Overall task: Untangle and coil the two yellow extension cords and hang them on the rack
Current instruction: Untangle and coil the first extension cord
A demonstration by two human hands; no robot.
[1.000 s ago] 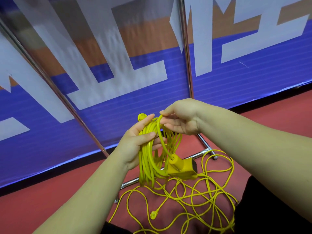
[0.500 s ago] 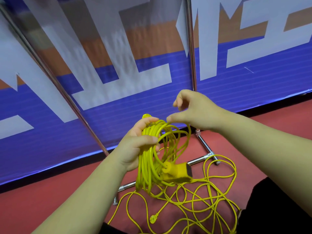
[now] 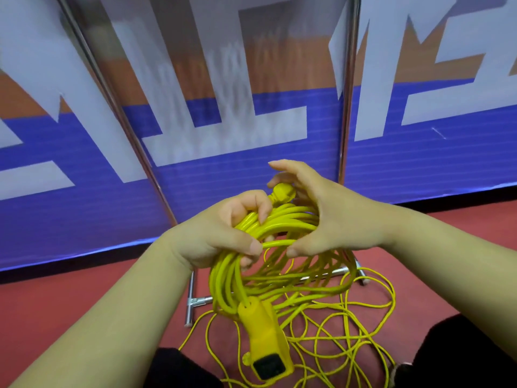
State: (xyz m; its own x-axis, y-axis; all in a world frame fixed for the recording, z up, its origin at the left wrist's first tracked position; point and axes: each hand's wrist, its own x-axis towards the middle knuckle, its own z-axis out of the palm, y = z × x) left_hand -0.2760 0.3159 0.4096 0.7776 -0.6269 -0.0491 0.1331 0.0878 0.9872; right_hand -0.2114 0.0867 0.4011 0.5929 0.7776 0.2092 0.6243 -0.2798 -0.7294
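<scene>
Well, reading my feed from the left, the chrome rack (image 3: 190,309) stands on the red floor (image 3: 84,298) before a blue-and-white banner (image 3: 251,189). I see no cord hung on it, so the final step is untouched. Next across, the left hand (image 3: 221,236) is clamped on the coiled cord (image 3: 282,219), fingers and thumb curled round the top of a thick bunch of loops that hangs in the air below it. That first cord looks to me nearly gathered: its plug (image 3: 284,193) sticks up out of the top of the bundle, and its socket block (image 3: 265,343) dangles at the bottom of the loops. The right hand (image 3: 333,217) arches over the right side of the bundle, fingers spread above the plug and thumb tip touching one strand just beside the left thumb. Whether it truly pinches that strand I cannot tell. My guess is that it is tidying the last turn. Further right and lower, the loose cord (image 3: 330,336), a thinner one, lies on the floor in a sprawl of crossing loops, not coiled at all. So I judge the job roughly a third along: one cord gathered but not hung, the second yet to be untangled and coiled, and both to go on the rack.
</scene>
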